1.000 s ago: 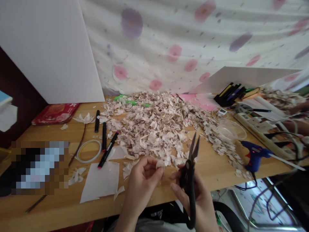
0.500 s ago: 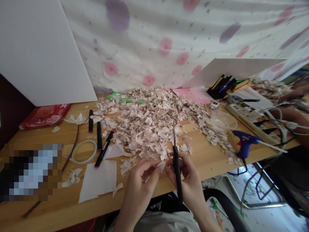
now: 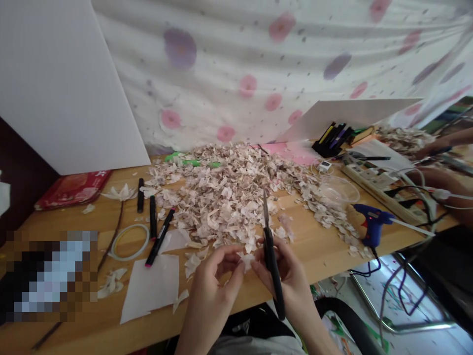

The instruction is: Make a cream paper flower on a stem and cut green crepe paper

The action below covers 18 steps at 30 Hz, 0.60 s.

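Between thumb and fingers, my left hand [image 3: 218,278] pinches a small white paper piece [image 3: 247,260] shaped like a petal. My right hand [image 3: 283,276] is closed around black-handled scissors [image 3: 271,264], whose blades point away from me. The right thumb and fingertip come close to the paper piece; whether they touch it I cannot tell. Just beyond both hands spreads a large pile of torn paper scraps [image 3: 225,197]. Left of my hands lies a square sheet of white paper [image 3: 151,286], and farther left a paper flower [image 3: 121,193] on a dark stem.
Markers [image 3: 160,236] and a tape roll [image 3: 130,241] lie to the left, near a red packet [image 3: 73,189]. On the right are a blue glue gun [image 3: 372,219], a power strip [image 3: 380,185] with cords, and a pen holder [image 3: 330,143]. Another person's arm [image 3: 451,143] reaches in at far right.
The view has tilted slightly up. My left hand still pinches the paper piece, which now shows more between my hands; the right thumb has come nearer to it, and the scissors lean slightly more.
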Motion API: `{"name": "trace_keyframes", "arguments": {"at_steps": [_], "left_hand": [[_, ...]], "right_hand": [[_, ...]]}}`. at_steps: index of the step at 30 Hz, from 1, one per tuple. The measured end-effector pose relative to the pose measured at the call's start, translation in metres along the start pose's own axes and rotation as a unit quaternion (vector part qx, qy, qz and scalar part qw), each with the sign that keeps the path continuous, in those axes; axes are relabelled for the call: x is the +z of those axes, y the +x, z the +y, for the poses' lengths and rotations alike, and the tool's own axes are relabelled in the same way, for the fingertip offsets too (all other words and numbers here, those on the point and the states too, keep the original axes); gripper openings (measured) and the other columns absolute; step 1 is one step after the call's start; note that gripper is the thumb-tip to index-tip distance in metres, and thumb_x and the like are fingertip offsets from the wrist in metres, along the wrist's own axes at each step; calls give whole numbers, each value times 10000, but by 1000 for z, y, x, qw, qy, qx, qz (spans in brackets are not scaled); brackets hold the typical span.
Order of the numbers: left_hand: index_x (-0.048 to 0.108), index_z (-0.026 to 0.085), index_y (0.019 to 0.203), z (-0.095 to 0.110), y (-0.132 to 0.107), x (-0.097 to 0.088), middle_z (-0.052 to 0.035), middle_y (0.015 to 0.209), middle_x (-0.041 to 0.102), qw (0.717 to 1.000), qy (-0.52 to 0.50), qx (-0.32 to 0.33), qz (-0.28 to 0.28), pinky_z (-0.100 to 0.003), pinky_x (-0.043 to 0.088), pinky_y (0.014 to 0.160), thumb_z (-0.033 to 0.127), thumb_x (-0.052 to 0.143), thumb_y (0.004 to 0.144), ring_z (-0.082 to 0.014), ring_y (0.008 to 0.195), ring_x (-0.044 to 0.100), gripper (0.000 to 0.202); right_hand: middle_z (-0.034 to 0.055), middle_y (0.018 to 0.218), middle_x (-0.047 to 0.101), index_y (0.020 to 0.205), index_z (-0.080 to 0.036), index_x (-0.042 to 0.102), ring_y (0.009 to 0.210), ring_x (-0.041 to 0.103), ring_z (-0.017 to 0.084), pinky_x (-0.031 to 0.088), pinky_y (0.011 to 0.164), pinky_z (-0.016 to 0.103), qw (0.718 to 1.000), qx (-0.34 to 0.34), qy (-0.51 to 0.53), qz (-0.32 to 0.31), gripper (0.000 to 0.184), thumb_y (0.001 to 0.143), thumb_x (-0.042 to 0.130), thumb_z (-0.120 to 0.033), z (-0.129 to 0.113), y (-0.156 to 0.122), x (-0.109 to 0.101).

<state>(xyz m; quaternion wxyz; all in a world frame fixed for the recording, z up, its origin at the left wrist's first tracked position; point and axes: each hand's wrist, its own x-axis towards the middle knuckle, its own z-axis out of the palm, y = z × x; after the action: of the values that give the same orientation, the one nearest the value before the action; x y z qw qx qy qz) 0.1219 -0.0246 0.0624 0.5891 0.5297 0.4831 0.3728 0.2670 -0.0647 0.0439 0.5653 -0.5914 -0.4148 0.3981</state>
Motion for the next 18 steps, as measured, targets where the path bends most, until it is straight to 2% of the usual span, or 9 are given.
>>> {"name": "trace_keyframes", "arguments": {"at_steps": [5, 11, 13, 15, 18], "left_hand": [[663, 196, 1009, -2, 2, -3, -54, 893, 734, 998, -41, -18, 42, -282, 543, 782, 332, 710, 789, -198, 855, 701, 263], [599, 207, 867, -8, 2, 4, -43, 822, 738, 996, -74, -18, 45, -279, 531, 739, 368, 700, 806, -197, 794, 706, 199], [604, 209, 888, -10, 1, 6, -52, 855, 740, 997, -54, -10, 51, -287, 528, 748, 378, 686, 824, -201, 812, 703, 198], [623, 211, 905, -11, 1, 7, -62, 897, 737, 998, -9, 12, 56, -295, 525, 762, 376, 667, 842, -208, 844, 697, 182], [649, 219, 896, -6, 1, 3, -59, 899, 737, 997, 61, 42, 35, -301, 523, 763, 363, 641, 862, -213, 843, 694, 148]], "right_hand": [[5, 829, 641, 1136, -230, 566, 746, 620, 172, 493, 698, 272, 1000, 0, 14, -4, 372, 840, 734, -381, -1, -7, 6], [8, 824, 662, 1120, -235, 584, 724, 620, 169, 489, 655, 253, 999, 21, 34, -14, 389, 809, 764, -384, 3, -15, 10], [-1, 831, 659, 1130, -244, 584, 750, 622, 169, 491, 683, 250, 998, 31, 46, -11, 403, 801, 782, -369, 4, -18, 12], [-10, 828, 652, 1125, -246, 593, 758, 607, 166, 479, 698, 248, 998, 42, 45, 20, 421, 783, 800, -379, 4, -20, 13], [-5, 834, 644, 1116, -236, 604, 738, 577, 162, 454, 675, 248, 997, 50, 35, 51, 429, 777, 799, -413, 1, -19, 15]]}}
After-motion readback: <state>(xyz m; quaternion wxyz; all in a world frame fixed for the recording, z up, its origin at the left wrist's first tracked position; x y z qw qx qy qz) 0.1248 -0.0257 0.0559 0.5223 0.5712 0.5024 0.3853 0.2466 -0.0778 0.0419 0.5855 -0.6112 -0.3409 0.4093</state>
